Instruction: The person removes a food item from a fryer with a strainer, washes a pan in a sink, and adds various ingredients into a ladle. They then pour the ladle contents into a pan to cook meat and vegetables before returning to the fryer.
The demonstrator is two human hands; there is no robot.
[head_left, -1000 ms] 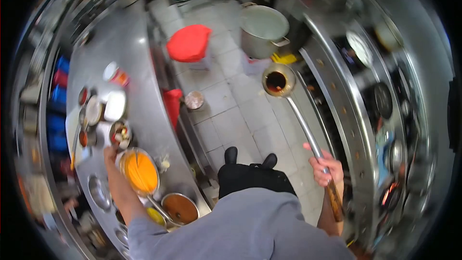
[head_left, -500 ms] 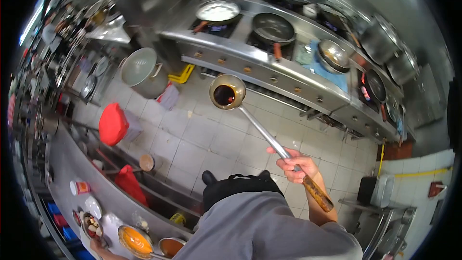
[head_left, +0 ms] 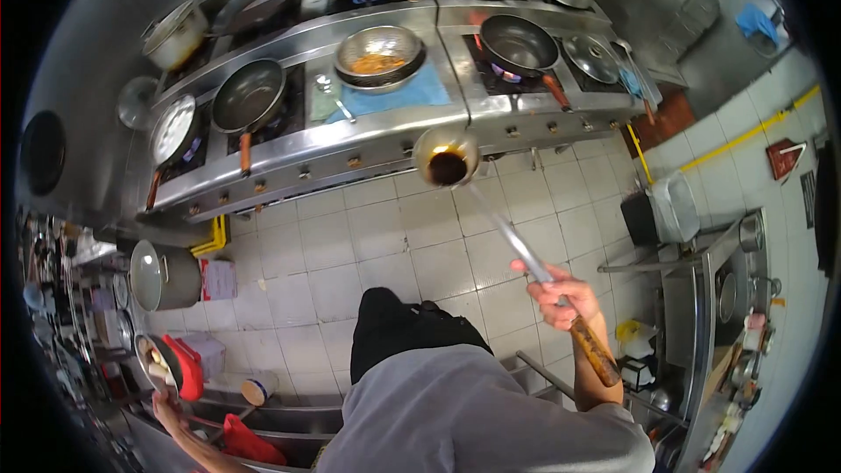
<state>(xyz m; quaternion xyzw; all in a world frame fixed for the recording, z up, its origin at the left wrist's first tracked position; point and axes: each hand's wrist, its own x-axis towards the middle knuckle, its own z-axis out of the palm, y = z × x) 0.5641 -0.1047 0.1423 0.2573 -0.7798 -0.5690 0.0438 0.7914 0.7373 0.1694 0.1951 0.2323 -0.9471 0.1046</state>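
Note:
My right hand [head_left: 565,298] is closed around the handle of a long metal ladle [head_left: 519,247] with a worn wooden grip. Dark brown liquid [head_left: 448,168] lies in the ladle's cup, held out over the floor before the stove. Far to the left, my left hand [head_left: 166,407] grips the rim of a metal bowl [head_left: 143,343]. Pale chunks and some darker pieces [head_left: 159,363] are inside that bowl, tilted toward the camera. The fingers under the bowl are partly hidden.
Along the stove [head_left: 377,136] stand a black wok with a red handle [head_left: 519,44], another black pan [head_left: 250,95], a pan of white food [head_left: 175,127] and a strainer [head_left: 378,39] over a bowl. A large pot [head_left: 164,276] and red-covered bin [head_left: 188,368] stand left.
My body has turned right, away from the counter toward the stove. My left hand has lifted the bowl off the counter. My right hand still carries the ladle.

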